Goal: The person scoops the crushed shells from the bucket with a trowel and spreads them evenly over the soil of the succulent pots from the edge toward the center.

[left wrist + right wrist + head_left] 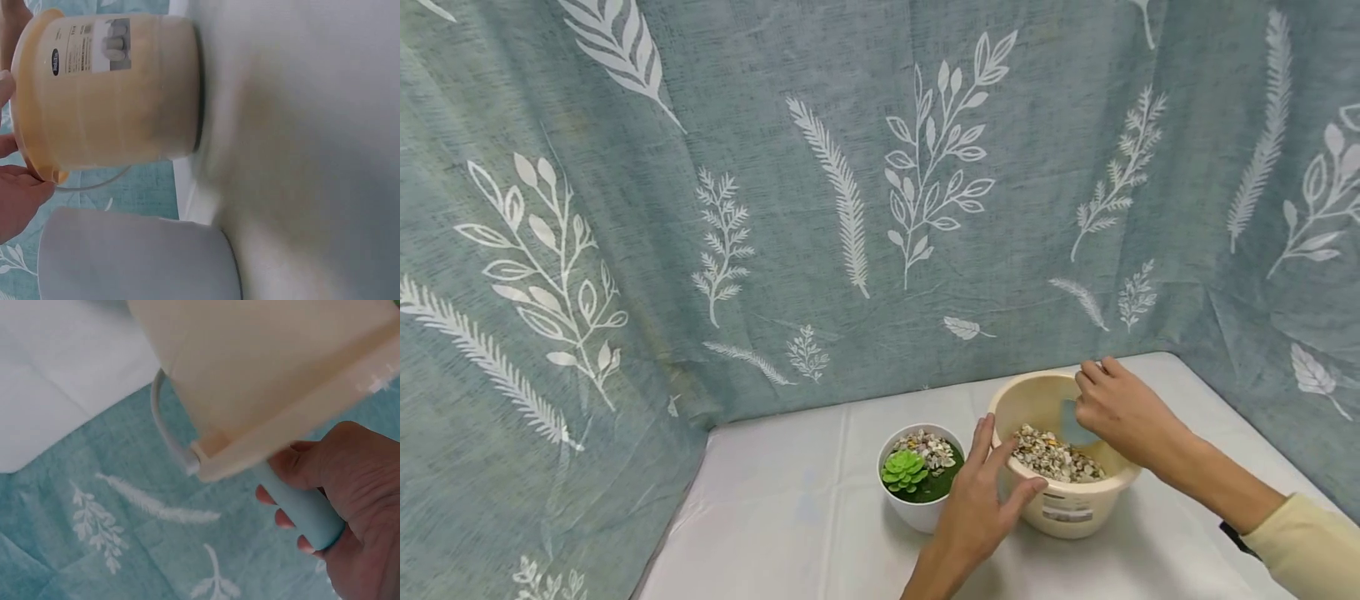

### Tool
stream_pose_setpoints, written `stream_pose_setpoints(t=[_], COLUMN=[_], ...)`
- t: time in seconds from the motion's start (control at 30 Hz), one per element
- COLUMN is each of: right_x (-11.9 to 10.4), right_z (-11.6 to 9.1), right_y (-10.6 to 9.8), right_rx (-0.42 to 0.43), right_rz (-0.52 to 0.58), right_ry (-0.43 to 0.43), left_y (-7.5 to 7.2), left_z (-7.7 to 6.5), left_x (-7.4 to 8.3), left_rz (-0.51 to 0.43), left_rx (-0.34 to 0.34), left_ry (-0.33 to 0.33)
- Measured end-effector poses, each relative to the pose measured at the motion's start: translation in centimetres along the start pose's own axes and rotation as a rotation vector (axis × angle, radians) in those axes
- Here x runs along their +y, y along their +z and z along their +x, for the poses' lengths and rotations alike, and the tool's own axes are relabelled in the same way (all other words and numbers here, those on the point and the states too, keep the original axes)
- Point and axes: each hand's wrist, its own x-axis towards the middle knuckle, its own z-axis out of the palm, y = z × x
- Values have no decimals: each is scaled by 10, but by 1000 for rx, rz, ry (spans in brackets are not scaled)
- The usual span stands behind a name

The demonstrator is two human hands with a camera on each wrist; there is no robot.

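Head view, bucket: a cream plastic bucket (1063, 500) stands on the white table (790, 508), partly filled with mixed pebbles (1056, 457), a label on its near side.
Head view, left hand: the left hand (981, 500) rests against the bucket's near rim, fingers straight and spread, thumb lying along the wall; it curls round nothing.
Head view, right hand: the right hand (1123, 408) hangs over the bucket's mouth, fingers curled round a pale blue handle (1071, 423) that dips toward the pebbles.
Head view, pot: a white pot (920, 479) stands just left of the bucket and close beside the left hand, holding a green succulent (904, 471), dark filling and some pebbles at the back.
Head view, backdrop: a blue-green curtain (775, 208) printed with white leaves hangs behind the table.
Left wrist view, bucket: the bucket (112, 94) fills the upper left, label showing, on the table (312, 156).
Left wrist view, fingers: the fingertips (19, 194) lie at the bucket's rim, apart and not clamped.
Left wrist view, pot: the pot's wall (131, 256) sits near the bucket; whether they touch I cannot tell.
Right wrist view, hand: the right hand (340, 487) grips the blue handle (300, 509), fingers wrapped tight round it, at the bucket's rim (294, 425).
Right wrist view, bail: a thin white bail (165, 431) hangs from the bucket's side over the curtain (125, 537).
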Motion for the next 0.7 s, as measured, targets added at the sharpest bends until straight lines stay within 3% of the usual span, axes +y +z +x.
stream_pose_setpoints(t=[0.1,0.33,0.7], right_x=[-6,-8,-11], right_z=[5,-1,-6], right_y=[6,18,22], right_rx=[-23,-58,-17], right_rz=[-41,11,297], right_ry=[-26,2,150], left_y=[0,-1,1], left_z=[0,-1,-1], left_x=[-1,1,0], left_rz=[21,11,87], left_rx=[19,20,28], left_ry=[16,40,56])
